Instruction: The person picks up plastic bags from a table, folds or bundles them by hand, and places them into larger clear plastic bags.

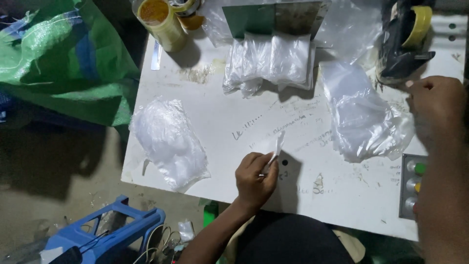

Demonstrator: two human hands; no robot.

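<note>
Head view: left hand (255,177) pinches a small clear packet (275,149) firmly over the table (234,117); right hand (436,105), curled loosely, reaches the tape dispenser (403,41), its hold unclear.

- Tabletop (220,122): white, matt, scuffed, stained with ink scribbles.
- Bags (168,142): thin clear plastic, glossy, crinkled.
- Sack (63,58): green woven plastic, coarse weave.
- Jar (163,24): translucent yellowish plastic.
- Stool (107,234): blue moulded plastic, dusty.
- Switch panel (413,186): dull grey metal.
</note>
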